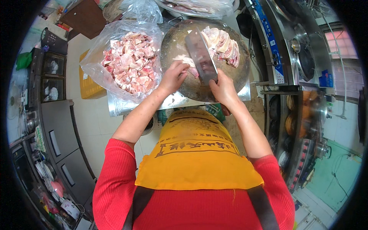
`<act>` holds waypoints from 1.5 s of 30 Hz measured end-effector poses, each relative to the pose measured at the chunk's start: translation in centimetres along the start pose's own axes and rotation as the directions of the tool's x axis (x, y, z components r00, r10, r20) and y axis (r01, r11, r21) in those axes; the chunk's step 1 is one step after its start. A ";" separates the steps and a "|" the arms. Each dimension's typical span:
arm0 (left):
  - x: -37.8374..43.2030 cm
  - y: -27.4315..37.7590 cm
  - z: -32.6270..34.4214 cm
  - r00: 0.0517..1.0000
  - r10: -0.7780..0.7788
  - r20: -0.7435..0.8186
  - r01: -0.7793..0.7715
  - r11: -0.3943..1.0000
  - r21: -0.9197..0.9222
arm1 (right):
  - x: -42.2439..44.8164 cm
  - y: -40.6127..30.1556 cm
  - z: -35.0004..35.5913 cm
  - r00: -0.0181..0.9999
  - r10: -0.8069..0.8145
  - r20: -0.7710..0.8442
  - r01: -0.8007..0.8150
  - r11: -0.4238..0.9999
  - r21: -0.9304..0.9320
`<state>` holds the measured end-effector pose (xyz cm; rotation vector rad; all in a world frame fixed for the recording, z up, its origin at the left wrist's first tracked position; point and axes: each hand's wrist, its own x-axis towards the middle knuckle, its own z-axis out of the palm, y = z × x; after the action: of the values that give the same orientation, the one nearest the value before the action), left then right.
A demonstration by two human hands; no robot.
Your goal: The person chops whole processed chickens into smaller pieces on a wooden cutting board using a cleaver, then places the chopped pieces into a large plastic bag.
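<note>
On a thick round chopping block (175,46), my right hand (224,87) grips a broad-bladed cleaver (201,54) near the back of its blade; its handle end shows below the hand. My left hand (175,76) touches a strip of raw meat (185,61) just left of the blade, its fingers bent over the lower end. Part of that strip is hidden by the fingers and the blade. Thick slices of raw, bone-in meat (222,43) lie in a row at the block's upper right. Left of the block, a clear plastic bag (95,61) holds a heap of chopped raw meat (130,61).
The block and bag rest on a metal-topped table (123,106). Behind them is a large basin (198,8) with plastic-covered meat. A yellow crate (89,83) stands on the floor at left. A steel stove (267,43) and a rack (299,115) are at right, a grey cabinet (57,129) at left.
</note>
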<state>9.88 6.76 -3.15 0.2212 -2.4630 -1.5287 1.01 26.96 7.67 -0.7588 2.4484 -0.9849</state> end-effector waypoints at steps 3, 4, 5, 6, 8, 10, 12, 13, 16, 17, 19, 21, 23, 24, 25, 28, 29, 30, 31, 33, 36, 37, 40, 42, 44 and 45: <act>1.0 0.1 -1.1 0.942 0.276 -0.191 -0.179 0.895 0.410 | 0.5 -1.0 -0.2 0.999 0.036 0.021 -0.034 0.995 -0.094; 1.7 2.0 -2.4 0.884 0.408 -0.227 -0.184 0.751 0.635 | 0.5 -0.8 -0.3 0.999 0.033 0.016 -0.031 0.995 -0.097; 2.0 1.1 -2.6 0.928 0.328 -0.177 -0.193 0.830 0.523 | 0.4 -0.6 -0.4 1.000 0.029 0.012 -0.028 0.995 -0.101; 2.7 0.4 -3.3 0.959 0.254 -0.124 -0.184 0.895 0.406 | 0.4 -1.0 -0.8 0.993 0.111 0.036 -0.109 0.993 -0.044; 2.5 -0.3 -3.4 0.980 0.184 -0.080 -0.159 0.956 0.246 | 0.0 0.0 -0.5 0.999 0.007 -0.043 -0.010 0.997 -0.077; 1.7 -1.4 -2.4 0.981 0.142 -0.134 -0.115 0.975 0.189 | -0.4 0.6 -0.4 0.996 -0.042 -0.077 0.035 0.995 -0.098; 1.1 -2.1 -1.6 0.976 0.131 -0.174 -0.104 0.982 0.161 | -0.5 0.9 -0.6 0.997 -0.048 -0.064 0.041 0.994 -0.103; 0.9 -2.0 -1.3 0.971 0.144 -0.190 -0.114 0.981 0.160 | -0.5 1.0 -0.8 0.997 -0.055 -0.046 0.048 0.990 -0.133; 0.7 -1.8 -0.6 0.957 0.164 -0.237 -0.126 0.978 0.167 | 0.6 -1.0 -2.7 0.998 -0.055 -0.001 0.054 0.976 -0.210; 0.7 -1.8 -0.4 0.953 0.166 -0.252 -0.124 0.977 0.171 | 1.0 -2.2 -3.8 0.986 -0.156 -0.055 0.140 0.963 -0.229; 0.3 -2.1 -0.6 0.961 0.136 -0.241 -0.096 0.981 0.170 | 1.1 -7.2 -6.4 0.950 -0.268 -0.160 0.226 0.944 -0.240; -0.1 -2.3 -0.8 0.963 0.116 -0.244 -0.076 0.983 0.169 | 1.3 -10.8 -8.6 0.832 -0.445 -0.331 0.393 0.894 -0.214; -0.3 -2.2 -0.7 0.958 0.115 -0.263 -0.072 0.983 0.170 | 2.0 -9.4 -7.0 0.825 -0.446 -0.346 0.381 0.892 -0.243; -0.3 -1.9 -0.7 0.967 0.083 -0.239 -0.048 0.988 0.148 | 2.3 -8.0 -5.8 0.842 -0.435 -0.319 0.314 0.877 -0.365; 0.4 -1.5 -0.5 0.971 0.100 -0.216 -0.068 0.986 0.151 | 2.5 -2.9 -1.9 0.931 -0.332 -0.149 0.264 0.898 -0.351; -0.3 -1.8 -0.7 0.989 0.064 -0.131 -0.046 0.989 0.139 | 2.4 2.1 3.2 0.996 -0.023 0.084 0.049 0.946 -0.321; 0.3 -2.2 -1.1 0.979 0.105 -0.176 -0.079 0.986 0.146 | 3.8 2.2 2.9 0.996 -0.050 0.077 0.071 0.952 -0.299; -0.5 -1.8 -1.0 0.973 0.118 -0.198 -0.093 0.987 0.134 | 4.0 2.8 2.5 0.996 -0.039 0.084 0.061 0.959 -0.278; 0.3 -1.5 -1.2 0.957 0.167 -0.239 -0.137 0.981 0.137 | 5.1 3.1 1.5 0.996 -0.061 0.067 0.077 0.962 -0.263; -0.4 -0.9 -0.9 0.961 0.195 -0.197 -0.166 0.974 0.157 | 5.2 4.7 1.0 0.994 -0.049 0.096 0.071 0.967 -0.244; -0.8 0.4 -0.4 0.980 0.172 -0.100 -0.156 0.976 0.154 | 5.6 5.4 0.3 0.995 -0.041 0.091 0.059 0.978 -0.198; -1.2 0.5 0.0 0.979 0.159 -0.130 -0.137 0.977 0.164 | 5.1 3.6 -0.1 0.999 -0.047 0.023 0.050 0.981 -0.185; -1.8 0.5 1.5 0.961 0.163 -0.223 -0.132 0.980 0.148 | 3.2 -0.1 -1.8 0.974 -0.125 -0.189 0.097 0.984 -0.151; -1.7 0.5 2.2 0.953 0.197 -0.229 -0.160 0.973 0.168 | 2.4 -2.3 -3.1 0.974 -0.169 -0.151 0.142 0.974 -0.175; -1.4 0.5 2.2 0.951 0.206 -0.233 -0.165 0.969 0.185 | 2.2 -5.9 -4.8 0.942 -0.287 -0.173 0.255 0.949 -0.186; -1.6 0.4 2.1 0.955 0.187 -0.230 -0.145 0.972 0.184 | 2.0 -8.0 -5.7 0.906 -0.370 -0.206 0.335 0.923 -0.188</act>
<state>10.87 9.16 -3.91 0.2118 -2.3439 -1.1541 -0.94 23.75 17.02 -1.2372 2.6703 -1.0822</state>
